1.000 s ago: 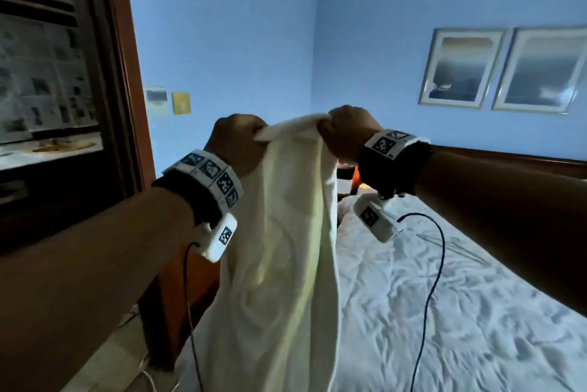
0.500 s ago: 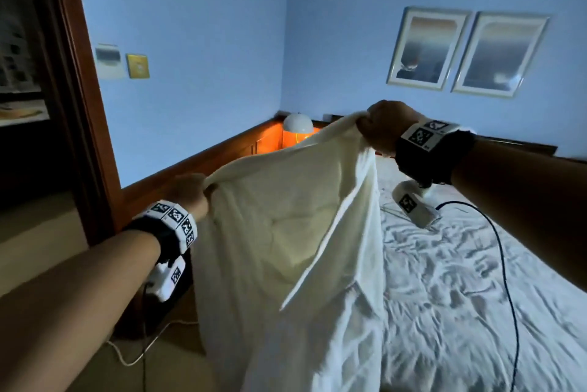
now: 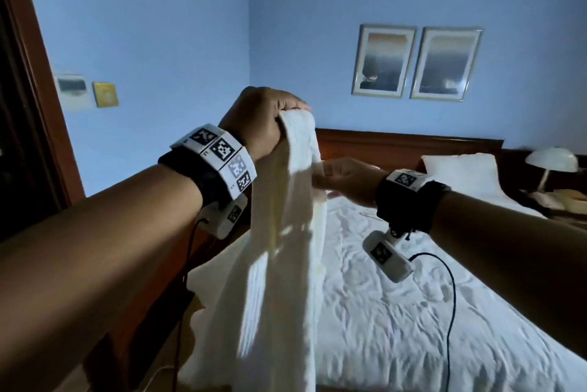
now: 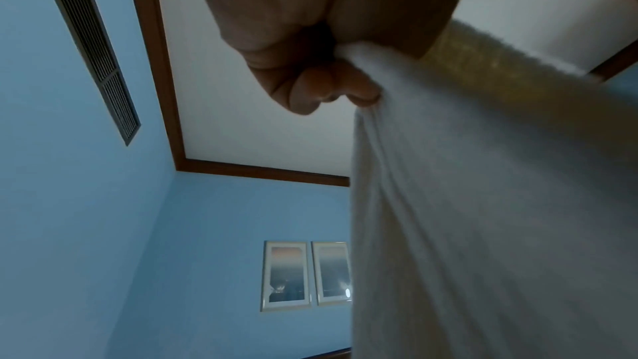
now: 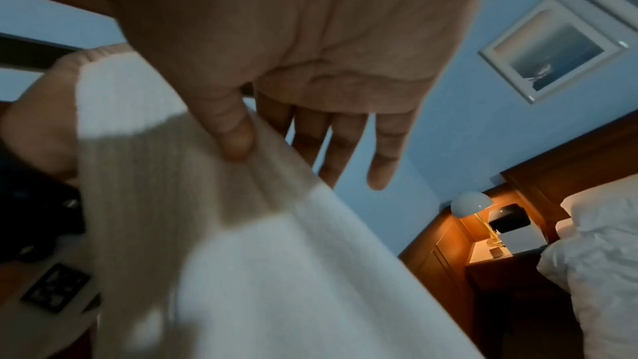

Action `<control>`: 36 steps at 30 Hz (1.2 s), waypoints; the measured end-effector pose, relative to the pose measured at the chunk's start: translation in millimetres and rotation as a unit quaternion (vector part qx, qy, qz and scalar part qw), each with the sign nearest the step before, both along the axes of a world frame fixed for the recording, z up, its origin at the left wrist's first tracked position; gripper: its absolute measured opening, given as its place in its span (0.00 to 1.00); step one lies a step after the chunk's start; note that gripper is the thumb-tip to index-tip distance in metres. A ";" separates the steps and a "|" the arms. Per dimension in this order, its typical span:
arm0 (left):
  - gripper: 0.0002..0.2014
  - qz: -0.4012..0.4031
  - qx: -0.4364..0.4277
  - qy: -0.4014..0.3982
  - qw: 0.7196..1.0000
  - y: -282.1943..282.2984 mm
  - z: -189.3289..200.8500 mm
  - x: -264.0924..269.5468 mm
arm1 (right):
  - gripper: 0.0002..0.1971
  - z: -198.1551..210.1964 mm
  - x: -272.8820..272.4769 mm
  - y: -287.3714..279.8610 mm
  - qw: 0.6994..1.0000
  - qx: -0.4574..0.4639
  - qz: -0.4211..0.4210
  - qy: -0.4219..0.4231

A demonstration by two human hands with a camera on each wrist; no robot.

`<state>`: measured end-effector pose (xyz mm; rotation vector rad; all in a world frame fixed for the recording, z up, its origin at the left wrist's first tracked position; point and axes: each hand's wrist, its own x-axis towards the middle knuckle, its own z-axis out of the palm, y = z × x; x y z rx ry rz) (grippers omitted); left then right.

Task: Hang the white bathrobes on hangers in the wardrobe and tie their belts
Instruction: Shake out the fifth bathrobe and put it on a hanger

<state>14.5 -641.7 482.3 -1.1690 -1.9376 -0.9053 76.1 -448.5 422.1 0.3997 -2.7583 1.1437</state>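
A white bathrobe hangs bunched in a long drape in front of me, over the left edge of the bed. My left hand is raised and grips its top edge in a fist; the left wrist view shows the curled fingers closed on the bathrobe. My right hand is lower and to the right, at the robe's side. In the right wrist view its thumb pinches a fold of the bathrobe, while the other fingers lie straight behind. No hanger, belt or wardrobe shows.
A bed with a rumpled white sheet fills the right, with a wooden headboard, a pillow and a bedside lamp. Two framed pictures hang on the blue wall. A dark wooden frame stands at the left.
The robe was spread wide between my hands; now it hangs bunched. My left hand has risen to the top, my right has dropped to the robe's side. My view has turned right.
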 end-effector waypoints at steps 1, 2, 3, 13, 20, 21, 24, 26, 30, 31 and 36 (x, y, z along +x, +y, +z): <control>0.11 0.000 0.001 -0.003 1.000 -6.9 -0.3 -3.4 | 0.06 -5.7 -1.7 -4.2 1.000 -0.027 -0.003 0.004; 0.10 0.004 0.003 -0.009 1.000 -15.5 -1.7 -7.8 | 0.07 -9.1 -4.4 -7.0 0.999 -0.033 -0.018 0.024; 0.10 0.010 0.010 -0.012 1.000 -23.6 -4.5 -11.6 | 0.09 -9.4 -7.8 -7.9 0.997 -0.013 -0.045 0.062; 0.19 0.086 -0.148 -0.214 0.962 -74.4 -78.8 -25.8 | 0.18 27.9 -14.4 -48.8 0.951 0.012 -0.209 0.230; 0.21 0.119 -0.158 -0.250 0.948 -79.8 -112.0 -39.3 | 0.17 12.6 -16.5 -55.1 0.975 -0.073 -0.164 0.132; 0.23 0.141 -0.150 -0.232 0.951 -85.5 -104.8 -45.2 | 0.14 6.8 -13.0 -52.5 0.980 -0.103 -0.138 0.101; 0.17 0.159 -0.070 -0.226 0.958 -98.9 -81.8 -57.1 | 0.11 -16.4 1.6 -47.0 0.994 -0.076 -0.072 0.000; 0.12 0.186 -0.058 -0.183 0.964 -97.7 -69.2 -60.7 | 0.07 -32.8 7.9 -43.6 0.998 0.014 -0.051 -0.042; 0.12 0.196 -0.057 -0.136 0.970 -93.4 -60.5 -67.2 | 0.14 -57.7 10.5 -19.7 0.982 0.163 -0.082 -0.044; 0.13 0.195 -0.067 -0.136 0.969 -93.4 -59.6 -67.8 | 0.16 -60.6 11.1 -12.1 0.978 0.180 -0.099 -0.041; 0.17 0.218 -0.191 -0.108 0.951 -91.6 -68.1 -52.5 | 0.13 -68.1 9.9 13.9 0.956 0.215 -0.197 0.014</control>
